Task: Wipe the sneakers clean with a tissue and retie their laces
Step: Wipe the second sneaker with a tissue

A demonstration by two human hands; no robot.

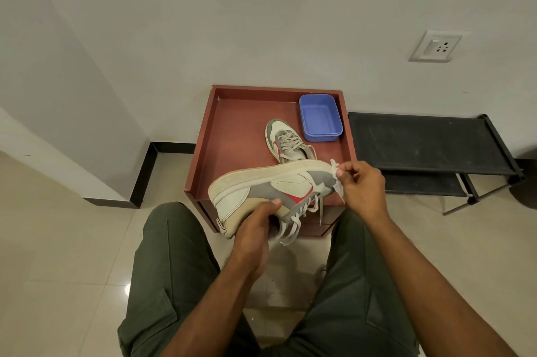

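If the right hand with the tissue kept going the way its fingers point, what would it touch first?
Most likely the toe of the held sneaker. The right hand pinches the tissue right at that toe, fingers pointing left toward it. The tissue looks already against the shoe, though depth is hard to judge.

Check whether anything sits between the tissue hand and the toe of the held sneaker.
Nothing visible does. The right hand pinches the tissue right against the toe of the held sneaker, which the left hand grips at the heel end.
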